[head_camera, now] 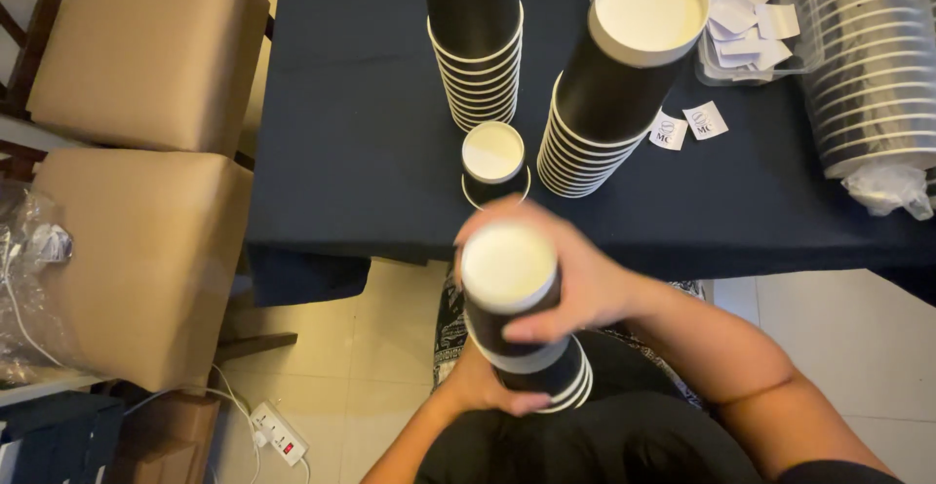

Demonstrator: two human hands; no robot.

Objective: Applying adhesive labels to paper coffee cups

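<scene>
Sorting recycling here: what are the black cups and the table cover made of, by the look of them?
Black cups, held in the right hand and left hand: likely paper, matte, with pale rolled rims and cream bases. Table cover: seemingly dark woven cloth, dull, draping softly over the edge.

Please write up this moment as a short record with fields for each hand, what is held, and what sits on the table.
left hand: grips the bottom of a short stack of black paper cups from below
right hand: wraps the top cup of that stack, thumb across its side
held stack: upside down, white bases up, over the lap
table: dark cloth; two tall inverted cup stacks, a single inverted cup
far right: sleeve of cups in plastic wrap, white stickers, clear tray of stickers
left: two tan chairs
</scene>
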